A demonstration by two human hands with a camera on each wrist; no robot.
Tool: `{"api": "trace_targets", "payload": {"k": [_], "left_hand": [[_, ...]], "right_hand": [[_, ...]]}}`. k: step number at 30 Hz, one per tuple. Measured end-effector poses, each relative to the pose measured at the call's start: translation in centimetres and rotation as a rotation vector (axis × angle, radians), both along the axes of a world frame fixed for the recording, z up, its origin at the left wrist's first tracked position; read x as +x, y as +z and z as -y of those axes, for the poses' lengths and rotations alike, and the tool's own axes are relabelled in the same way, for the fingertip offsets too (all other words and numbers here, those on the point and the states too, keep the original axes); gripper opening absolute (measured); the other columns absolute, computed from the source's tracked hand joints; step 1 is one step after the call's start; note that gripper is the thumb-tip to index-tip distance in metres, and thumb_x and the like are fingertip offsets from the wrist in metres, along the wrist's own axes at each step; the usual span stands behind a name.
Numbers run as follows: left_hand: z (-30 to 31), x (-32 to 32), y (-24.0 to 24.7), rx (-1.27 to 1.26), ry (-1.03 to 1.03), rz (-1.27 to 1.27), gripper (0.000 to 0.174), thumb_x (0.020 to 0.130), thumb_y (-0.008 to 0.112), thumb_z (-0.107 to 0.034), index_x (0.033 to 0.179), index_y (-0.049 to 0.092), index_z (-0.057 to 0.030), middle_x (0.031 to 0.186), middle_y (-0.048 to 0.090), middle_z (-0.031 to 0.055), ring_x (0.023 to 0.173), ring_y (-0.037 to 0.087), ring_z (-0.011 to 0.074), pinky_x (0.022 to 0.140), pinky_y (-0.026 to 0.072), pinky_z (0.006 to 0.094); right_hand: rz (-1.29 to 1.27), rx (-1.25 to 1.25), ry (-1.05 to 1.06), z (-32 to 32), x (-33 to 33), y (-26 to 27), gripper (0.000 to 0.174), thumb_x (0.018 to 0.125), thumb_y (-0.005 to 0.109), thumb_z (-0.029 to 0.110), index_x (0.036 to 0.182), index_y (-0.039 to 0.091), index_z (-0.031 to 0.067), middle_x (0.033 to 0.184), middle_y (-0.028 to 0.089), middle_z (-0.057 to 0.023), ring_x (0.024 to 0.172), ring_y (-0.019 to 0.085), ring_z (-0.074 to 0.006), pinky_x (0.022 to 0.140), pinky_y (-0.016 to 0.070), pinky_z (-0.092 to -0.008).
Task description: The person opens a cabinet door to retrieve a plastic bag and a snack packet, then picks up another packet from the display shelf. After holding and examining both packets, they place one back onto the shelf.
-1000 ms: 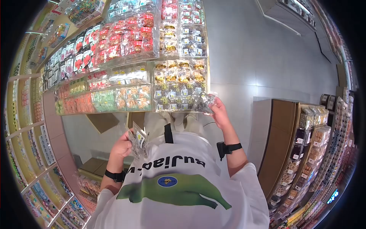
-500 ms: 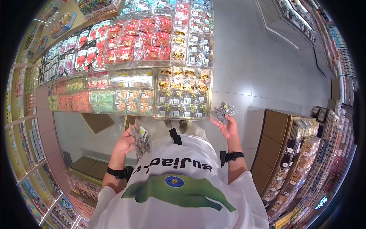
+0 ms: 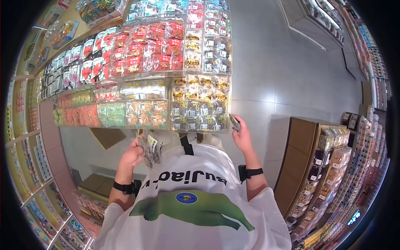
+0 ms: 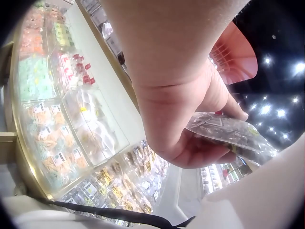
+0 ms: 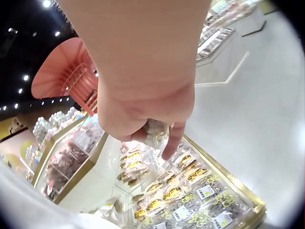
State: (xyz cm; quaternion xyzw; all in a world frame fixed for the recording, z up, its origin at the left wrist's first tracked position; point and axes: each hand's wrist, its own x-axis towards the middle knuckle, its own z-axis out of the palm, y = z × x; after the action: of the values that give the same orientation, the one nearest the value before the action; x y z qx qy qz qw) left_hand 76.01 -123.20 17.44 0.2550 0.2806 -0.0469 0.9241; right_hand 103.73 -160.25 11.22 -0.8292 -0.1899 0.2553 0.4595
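Note:
My left hand (image 3: pixel 132 155) grips a clear plastic packet (image 3: pixel 152 151) with dark contents and a white label, held in front of the shirt. The left wrist view shows thumb and fingers around the edge of this packet (image 4: pixel 231 132). By the right front corner of the display, my right hand (image 3: pixel 242 136) pinches a second small clear packet (image 3: pixel 235 122), seen nearly edge-on. In the right wrist view the hand mostly hides that packet (image 5: pixel 156 132). Close to it is a tray of dark-filled packets (image 3: pixel 198 113) with yellow-green print and white labels.
Red-labelled packets (image 3: pixel 146 48) fill the tray behind, with orange and green ones (image 3: pixel 79 115) to the left. A brown cabinet (image 3: pixel 296 156) with packaged goods stands at right. Grey floor (image 3: pixel 266 62) lies beyond the display's gold edge. Shelves (image 3: pixel 31 154) line the left side.
My right hand moved with its packet from over the tray corner out to the right, then slightly back, and the packet turned from flat to edge-on. The left hand keeps its packet.

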Motion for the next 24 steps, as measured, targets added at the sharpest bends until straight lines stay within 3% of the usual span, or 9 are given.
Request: {"api": "trace_targets", "payload": {"k": [1, 3, 6, 12, 16, 18, 19, 21, 24], "left_hand": [[-0.1, -0.1, 0.1, 0.006, 0.007, 0.002, 0.061, 0.078, 0.073, -0.007, 0.133, 0.047, -0.0058, 0.120, 0.061, 0.0081, 0.109, 0.062, 0.0232, 0.094, 0.0514, 0.0399], [-0.5, -0.3, -0.4, 0.018, -0.007, 0.007, 0.061, 0.078, 0.072, -0.006, 0.134, 0.046, -0.0057, 0.121, 0.061, 0.0083, 0.109, 0.062, 0.0236, 0.094, 0.0513, 0.0403], [-0.9, -0.7, -0.8, 0.037, -0.022, -0.007, 0.061, 0.078, 0.070, -0.005, 0.134, 0.046, -0.0054, 0.122, 0.061, 0.0086, 0.110, 0.062, 0.0244, 0.094, 0.0510, 0.0411], [-0.2, 0.0, 0.3, 0.065, -0.019, -0.042, 0.059, 0.077, 0.070, -0.004, 0.131, 0.048, -0.0046, 0.122, 0.061, 0.0093, 0.111, 0.062, 0.0248, 0.095, 0.0508, 0.0414], [0.1, 0.2, 0.7, 0.082, -0.044, -0.049, 0.061, 0.076, 0.075, -0.008, 0.131, 0.048, -0.0047, 0.121, 0.061, 0.0086, 0.110, 0.062, 0.0247, 0.095, 0.0508, 0.0410], [0.5, 0.4, 1.0, 0.085, -0.042, -0.046, 0.062, 0.075, 0.077, -0.010, 0.130, 0.048, -0.0048, 0.120, 0.062, 0.0083, 0.109, 0.062, 0.0244, 0.095, 0.0510, 0.0407], [0.7, 0.5, 1.1, 0.084, -0.041, -0.044, 0.063, 0.075, 0.079, -0.012, 0.130, 0.049, -0.0049, 0.119, 0.062, 0.0080, 0.109, 0.062, 0.0241, 0.094, 0.0512, 0.0405], [0.9, 0.5, 1.2, 0.092, -0.036, -0.055, 0.064, 0.075, 0.080, -0.014, 0.130, 0.049, -0.0049, 0.119, 0.062, 0.0077, 0.108, 0.062, 0.0237, 0.093, 0.0514, 0.0399], [1.5, 0.8, 1.6, 0.116, -0.040, -0.074, 0.067, 0.073, 0.083, -0.020, 0.129, 0.049, -0.0035, 0.116, 0.063, 0.0074, 0.105, 0.064, 0.0223, 0.091, 0.0527, 0.0376]], "right_hand": [[-0.004, -0.002, -0.005, -0.2, -0.2, 0.0, 0.055, 0.076, 0.050, -0.011, 0.129, 0.046, 0.0026, 0.137, 0.052, -0.0197, 0.125, 0.051, -0.0401, 0.100, 0.0470, -0.0472], [0.350, 0.101, 0.019, -0.5, -0.4, 0.1, 0.039, 0.074, 0.054, -0.012, 0.109, 0.050, 0.0031, 0.133, 0.055, -0.0176, 0.119, 0.055, -0.0383, 0.097, 0.0473, -0.0427], [0.451, 0.078, 0.036, -0.9, -0.6, 0.8, 0.033, 0.070, 0.058, -0.014, 0.095, 0.047, 0.0056, 0.130, 0.058, -0.0153, 0.118, 0.056, -0.0371, 0.097, 0.0470, -0.0435], [0.657, 0.100, -0.008, -0.7, -1.0, -0.1, 0.036, 0.065, 0.056, -0.015, 0.092, 0.048, 0.0075, 0.120, 0.064, -0.0138, 0.113, 0.057, -0.0348, 0.094, 0.0477, -0.0442], [0.657, 0.114, -0.052, -0.2, -1.1, -0.4, 0.038, 0.062, 0.054, -0.015, 0.092, 0.049, 0.0071, 0.117, 0.064, -0.0131, 0.110, 0.058, -0.0348, 0.095, 0.0464, -0.0451], [0.388, 0.172, -0.060, 0.6, -1.1, -1.6, 0.034, 0.070, 0.061, -0.008, 0.100, 0.054, 0.0055, 0.113, 0.064, -0.0131, 0.110, 0.057, -0.0341, 0.096, 0.0450, -0.0439], [0.388, 0.176, -0.057, 1.0, -1.5, -1.9, 0.034, 0.070, 0.061, -0.008, 0.100, 0.054, 0.0055, 0.113, 0.064, -0.0131, 0.110, 0.057, -0.0341, 0.096, 0.0450, -0.0439], [0.011, -0.023, -0.155, 1.8, -2.5, -2.4, 0.033, 0.078, 0.069, 0.004, 0.109, 0.057, 0.0047, 0.108, 0.064, -0.0133, 0.107, 0.057, -0.0343, 0.096, 0.0437, -0.0423], [0.034, 0.057, -0.032, 3.4, -3.7, -4.6, 0.035, 0.084, 0.073, 0.018, 0.112, 0.059, 0.0038, 0.103, 0.064, -0.0120, 0.101, 0.059, -0.0276, 0.091, 0.0455, -0.0375]]}}
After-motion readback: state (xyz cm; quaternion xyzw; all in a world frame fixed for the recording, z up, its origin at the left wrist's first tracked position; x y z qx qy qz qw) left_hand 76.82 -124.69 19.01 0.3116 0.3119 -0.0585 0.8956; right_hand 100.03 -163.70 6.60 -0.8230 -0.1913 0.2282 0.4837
